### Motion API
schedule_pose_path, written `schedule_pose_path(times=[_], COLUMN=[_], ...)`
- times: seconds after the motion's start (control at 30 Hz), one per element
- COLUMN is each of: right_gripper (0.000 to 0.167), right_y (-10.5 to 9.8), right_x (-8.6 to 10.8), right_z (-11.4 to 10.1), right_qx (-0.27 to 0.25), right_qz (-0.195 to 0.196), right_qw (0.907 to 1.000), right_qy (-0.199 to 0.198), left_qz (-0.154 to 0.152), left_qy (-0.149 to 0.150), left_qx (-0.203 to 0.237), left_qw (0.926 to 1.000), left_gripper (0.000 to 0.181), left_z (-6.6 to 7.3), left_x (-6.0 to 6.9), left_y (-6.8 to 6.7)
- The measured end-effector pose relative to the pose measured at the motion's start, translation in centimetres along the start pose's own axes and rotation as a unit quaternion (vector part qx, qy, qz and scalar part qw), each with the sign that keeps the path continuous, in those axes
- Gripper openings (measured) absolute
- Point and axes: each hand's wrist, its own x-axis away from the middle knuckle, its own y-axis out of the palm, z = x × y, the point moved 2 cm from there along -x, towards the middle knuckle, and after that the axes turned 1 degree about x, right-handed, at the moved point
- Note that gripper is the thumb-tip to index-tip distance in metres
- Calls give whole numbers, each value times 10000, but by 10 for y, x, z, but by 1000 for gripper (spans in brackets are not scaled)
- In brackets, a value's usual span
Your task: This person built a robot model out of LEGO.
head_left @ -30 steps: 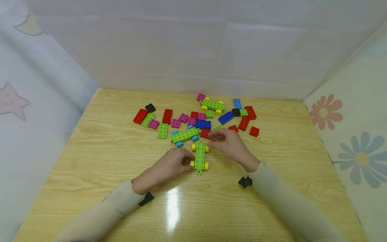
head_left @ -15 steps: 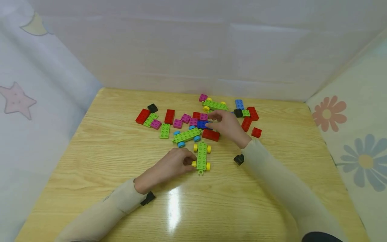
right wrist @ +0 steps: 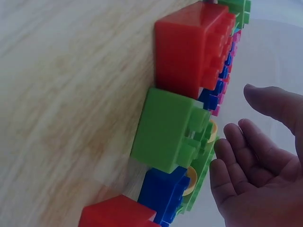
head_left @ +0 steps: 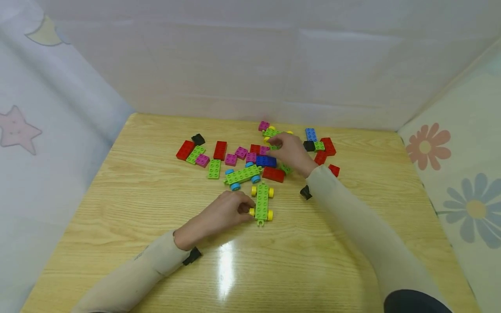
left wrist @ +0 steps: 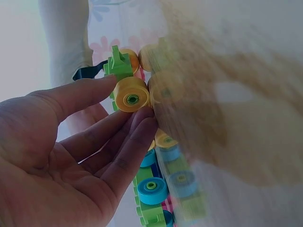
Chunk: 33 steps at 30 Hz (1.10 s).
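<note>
Yellow-wheeled base [head_left: 262, 202] pinched by left fingers [left wrist: 129, 149]; right fingers [right wrist: 222, 179] above bricks [right wrist: 163, 130].

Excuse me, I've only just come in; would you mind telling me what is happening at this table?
A person is handling toy building bricks. Their left hand pinches a yellow wheel of the nearest green base, which sits on the table. Their right hand is over the scattered bricks, with nothing visible between thumb and fingers. A blue-wheeled base lies just beyond the first, and nothing is stacked on either.
</note>
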Motion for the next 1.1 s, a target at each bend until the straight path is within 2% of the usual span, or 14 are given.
schedule_pose_path(times=[0.47, 0.73, 0.8, 0.97, 1.03, 1.1], right_gripper=[44, 44, 44, 43, 42, 41], right_y=[6, 8, 9, 10, 11, 11], right_x=[-14, -20, -21, -23, -23, -24], right_z=[-4, -1, 0, 2, 1, 1], right_qx=[428, 682, 705, 799, 878, 930], right_qz=[-308, -320, -333, -333, -337, -338], right_qw=[9986, 9971, 9969, 9961, 9953, 9948], right_qy=[55, -91, -129, -187, -226, -241], left_qz=[1, -59, -37, -57, -102, -99], left_qy=[41, 308, 602, 632, 353, 356], left_qx=[229, 347, 334, 351, 383, 362], left_qw=[9997, 9989, 9976, 9974, 9986, 9987], left_gripper=[30, 28, 31, 30, 27, 26], left_z=[-5, -13, -30, -30, -13, -13], left_x=[-2, -5, -11, -11, -5, -5], left_y=[-1, -1, 8, 7, -2, -2])
